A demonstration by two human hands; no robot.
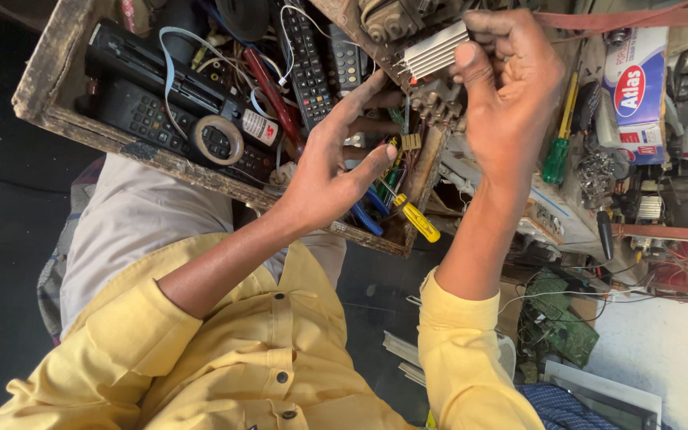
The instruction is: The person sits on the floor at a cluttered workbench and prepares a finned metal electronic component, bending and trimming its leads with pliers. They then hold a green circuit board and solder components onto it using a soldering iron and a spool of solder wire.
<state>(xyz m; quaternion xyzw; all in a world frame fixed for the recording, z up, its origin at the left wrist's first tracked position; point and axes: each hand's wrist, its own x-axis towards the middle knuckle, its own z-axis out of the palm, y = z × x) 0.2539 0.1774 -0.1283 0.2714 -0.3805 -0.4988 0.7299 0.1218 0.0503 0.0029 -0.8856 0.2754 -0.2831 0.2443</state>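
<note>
My right hand [507, 87] is shut on a circuit assembly with a silver finned heat sink [435, 49], thumb pressed on the fins, holding it above the corner of a wooden box [49, 87]. My left hand [328, 171] reaches in from the left with its fingers spread. The index finger points up toward the underside of the assembly [433, 102], and the thumb is near small wired parts. I see nothing gripped in it. Just below that hand, a yellow-handled screwdriver [417, 219] and a blue-handled one [366, 216] lie in the box.
The wooden box holds black remote controls [308, 60], a tape roll [216, 139], a red-handled tool [272, 95] and tangled cables. To the right lie a green screwdriver [556, 159], a white and blue carton [635, 87], a green circuit board [563, 326] and other electronic parts.
</note>
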